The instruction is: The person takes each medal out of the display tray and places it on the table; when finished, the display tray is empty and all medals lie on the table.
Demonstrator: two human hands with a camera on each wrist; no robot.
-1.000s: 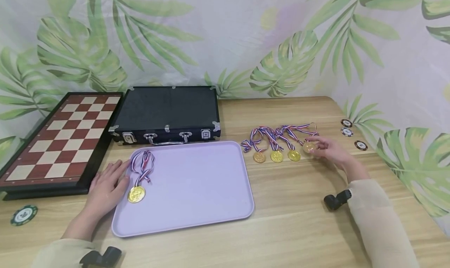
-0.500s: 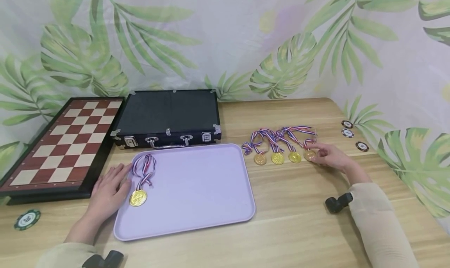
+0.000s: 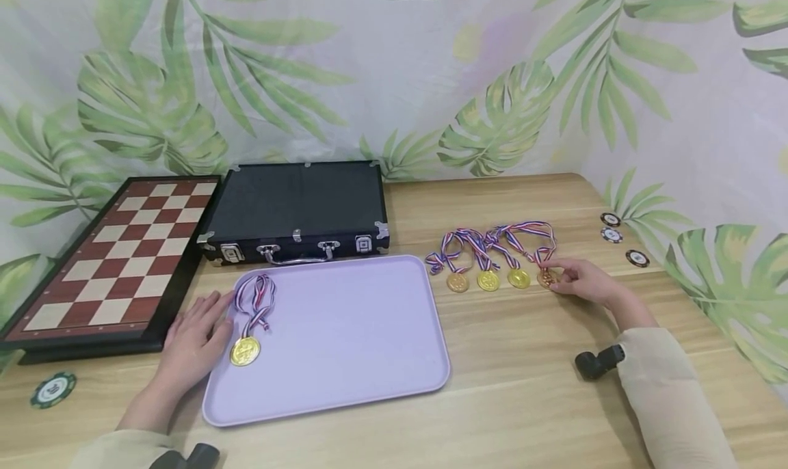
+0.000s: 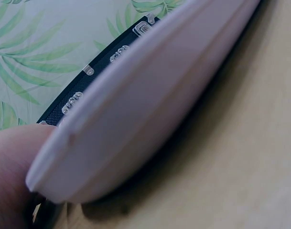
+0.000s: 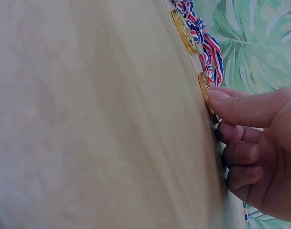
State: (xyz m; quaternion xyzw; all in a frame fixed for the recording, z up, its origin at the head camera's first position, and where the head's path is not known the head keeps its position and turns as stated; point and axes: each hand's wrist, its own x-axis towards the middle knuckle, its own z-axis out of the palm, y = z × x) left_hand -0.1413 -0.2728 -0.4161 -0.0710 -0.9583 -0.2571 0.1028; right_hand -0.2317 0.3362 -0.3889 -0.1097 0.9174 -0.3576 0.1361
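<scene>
At the right end of a row of medals, my right hand (image 3: 581, 279) has thumb and forefinger on the edge of a bronze-coloured medal (image 3: 546, 277). This medal lies on the table, its striped ribbon looped behind it; the fingers cover part of its disc. In the right wrist view the thumb of my right hand (image 5: 264, 143) meets the bronze medal's rim (image 5: 204, 89), other fingers curled beneath. My left hand (image 3: 195, 346) rests against the left edge of a lilac tray (image 3: 345, 346), fingers extended. On the tray lies a gold medal (image 3: 245, 351) with its ribbon.
Left of the bronze medal lie a gold medal (image 3: 518, 278), another gold medal (image 3: 488, 280) and a copper-toned medal (image 3: 457, 282). A black case (image 3: 301, 202) stands behind the tray, beside a chessboard (image 3: 123, 264). Poker chips, such as a green one (image 3: 53, 390), lie around the table.
The medal at my right hand has gone from slightly raised and tilted to lying on the table, its ribbon loop spread wider. My left hand stays by the tray; the head view has tilted slightly.
</scene>
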